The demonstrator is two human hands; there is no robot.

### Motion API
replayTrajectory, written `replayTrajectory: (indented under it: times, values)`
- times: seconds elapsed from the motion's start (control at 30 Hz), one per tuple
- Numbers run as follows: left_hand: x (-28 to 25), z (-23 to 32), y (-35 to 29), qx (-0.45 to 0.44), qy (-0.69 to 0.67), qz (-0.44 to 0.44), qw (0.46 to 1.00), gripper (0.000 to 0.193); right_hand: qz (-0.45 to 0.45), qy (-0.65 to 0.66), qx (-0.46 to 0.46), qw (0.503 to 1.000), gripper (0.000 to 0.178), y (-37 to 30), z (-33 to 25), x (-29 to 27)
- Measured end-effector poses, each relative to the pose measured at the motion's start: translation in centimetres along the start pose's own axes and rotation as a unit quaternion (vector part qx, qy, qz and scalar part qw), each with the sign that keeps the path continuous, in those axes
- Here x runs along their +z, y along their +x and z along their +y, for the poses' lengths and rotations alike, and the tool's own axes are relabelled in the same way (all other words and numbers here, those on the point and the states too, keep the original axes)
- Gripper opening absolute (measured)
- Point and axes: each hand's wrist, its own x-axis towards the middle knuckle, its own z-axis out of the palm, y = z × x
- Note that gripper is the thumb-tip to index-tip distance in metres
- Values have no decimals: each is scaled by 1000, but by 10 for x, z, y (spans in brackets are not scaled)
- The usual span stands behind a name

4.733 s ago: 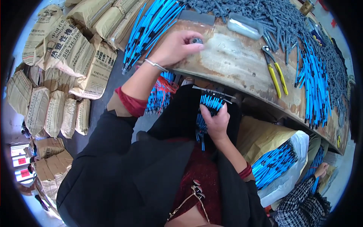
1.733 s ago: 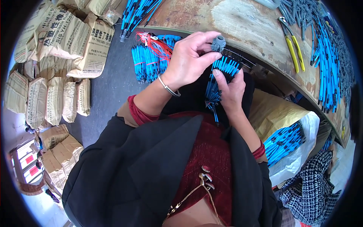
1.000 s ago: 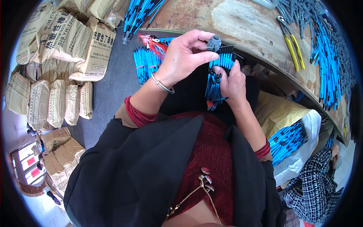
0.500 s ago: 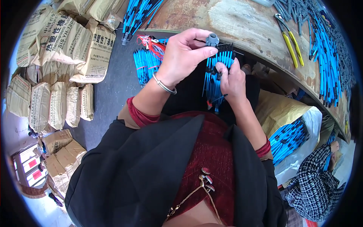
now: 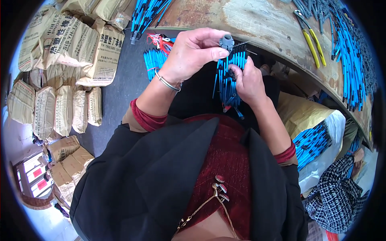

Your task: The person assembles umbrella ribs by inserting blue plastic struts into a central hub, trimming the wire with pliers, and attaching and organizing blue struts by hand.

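In front of me my left hand (image 5: 188,57) pinches a small grey plastic hub (image 5: 226,41) between thumb and fingers. The hub has a round hole in its top and a ribbed side, and thin dark wires stick out from it. Just below and right of it, my right hand (image 5: 251,82) is closed around a bundle of thin blue rods (image 5: 238,60) with black tips. The rods' upper ends sit close under the hub; whether any is joined to it I cannot tell. Their lower ends hang toward my lap.
A wooden table (image 5: 209,15) curves across the far side, with yellow-handled cutters (image 5: 313,44) and a heap of blue rods (image 5: 350,68) on it. More rods fill a sack (image 5: 335,120) at right. Paper sacks (image 5: 66,40) are stacked left. A person's checked sleeve (image 5: 335,193) shows lower right.
Both hands stay close together, the hub still in the left. The bundle has tilted and shifted slightly, and the right hand has moved a little to the right. My view has shifted slightly.
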Motion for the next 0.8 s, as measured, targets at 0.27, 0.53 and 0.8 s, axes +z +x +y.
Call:
replayTrajectory:
  times: [0.27, 0.53, 0.8]
  values:
    - [-14, 3, 4, 15, 49, -80, 995, 32, -72, 123, 2, 990, 23, 1, 3, -9]
    - [-22, 1, 8, 21, 46, -185, 981, 38, -130, 193, -3, 973, 35, -4, 9, -9]
    - [-19, 1, 7, 27, 30, -175, 984, 40, -162, 117, -16, 980, 47, 4, 10, -17]
